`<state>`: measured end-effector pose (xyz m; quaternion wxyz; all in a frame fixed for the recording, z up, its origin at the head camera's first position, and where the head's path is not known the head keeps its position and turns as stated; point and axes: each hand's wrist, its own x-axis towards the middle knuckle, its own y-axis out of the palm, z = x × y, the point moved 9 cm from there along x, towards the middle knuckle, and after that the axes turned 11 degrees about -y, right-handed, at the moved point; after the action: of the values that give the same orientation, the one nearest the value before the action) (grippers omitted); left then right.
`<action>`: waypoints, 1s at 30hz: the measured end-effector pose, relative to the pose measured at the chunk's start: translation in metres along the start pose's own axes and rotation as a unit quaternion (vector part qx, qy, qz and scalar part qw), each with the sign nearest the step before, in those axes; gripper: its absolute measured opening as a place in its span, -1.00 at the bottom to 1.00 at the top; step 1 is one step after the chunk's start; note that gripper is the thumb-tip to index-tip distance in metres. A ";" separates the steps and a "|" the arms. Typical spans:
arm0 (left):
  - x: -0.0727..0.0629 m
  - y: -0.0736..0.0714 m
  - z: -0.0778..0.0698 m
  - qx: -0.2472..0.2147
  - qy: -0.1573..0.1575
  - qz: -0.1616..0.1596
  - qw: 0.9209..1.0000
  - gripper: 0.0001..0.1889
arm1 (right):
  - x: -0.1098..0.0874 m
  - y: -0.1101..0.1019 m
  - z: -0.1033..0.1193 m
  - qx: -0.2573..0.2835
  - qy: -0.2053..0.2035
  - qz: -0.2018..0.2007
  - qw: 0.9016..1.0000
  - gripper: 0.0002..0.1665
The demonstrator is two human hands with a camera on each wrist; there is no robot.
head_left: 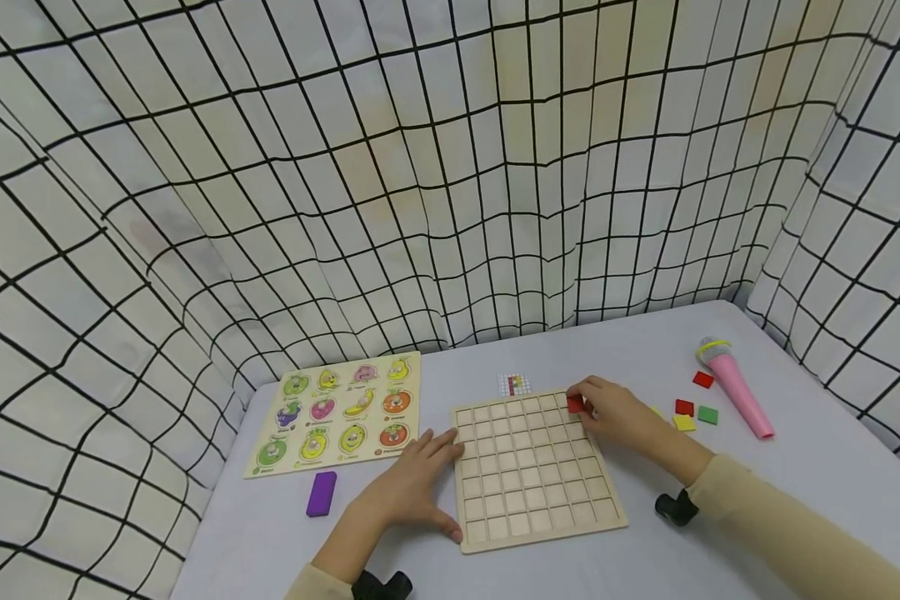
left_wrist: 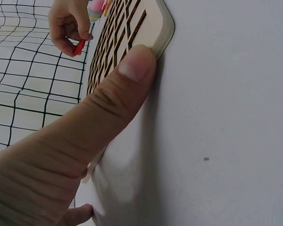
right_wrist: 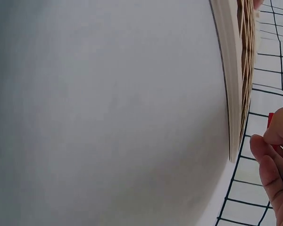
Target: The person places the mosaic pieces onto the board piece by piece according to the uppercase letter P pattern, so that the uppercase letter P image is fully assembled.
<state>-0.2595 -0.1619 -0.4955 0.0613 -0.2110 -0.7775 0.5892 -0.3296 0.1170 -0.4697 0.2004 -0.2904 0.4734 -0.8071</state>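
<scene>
A wooden grid board (head_left: 531, 477) with square recesses lies on the table in the head view. My right hand (head_left: 613, 410) pinches a red square tile (head_left: 574, 404) over the board's far right corner. In the left wrist view the same red tile (left_wrist: 79, 47) shows between thumb and fingers; in the right wrist view the fingers mostly hide it. My left hand (head_left: 412, 487) is spread along the board's left edge, its thumb (left_wrist: 137, 66) touching the near left corner and its fingertips at the edge further up.
Beyond the board lies a small printed pattern card (head_left: 514, 384). To the left are a fruit picture board (head_left: 337, 412) and a purple block (head_left: 321, 494). On the right lie a pink microphone (head_left: 738, 387), red tiles (head_left: 703, 380), a green tile (head_left: 708, 414) and a yellow tile (head_left: 684, 423).
</scene>
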 end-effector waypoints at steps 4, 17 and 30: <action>0.000 0.002 0.001 0.006 0.000 -0.002 1.000 0.29 | 0.003 0.007 0.007 0.023 -0.003 0.010 1.000 -0.57; 0.000 -0.001 -0.002 -0.003 0.003 -0.006 1.000 0.28 | 0.021 0.022 0.026 -0.025 -0.023 0.038 0.999 -0.60; 0.000 0.000 -0.001 -0.004 -0.006 -0.007 1.000 0.27 | 0.042 0.030 0.038 -0.005 -0.050 0.054 0.997 -0.66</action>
<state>-0.2595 -0.1614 -0.4949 0.0603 -0.2019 -0.7816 0.5870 -0.3346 0.0535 -0.4696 0.2658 -0.3050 0.4821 -0.7771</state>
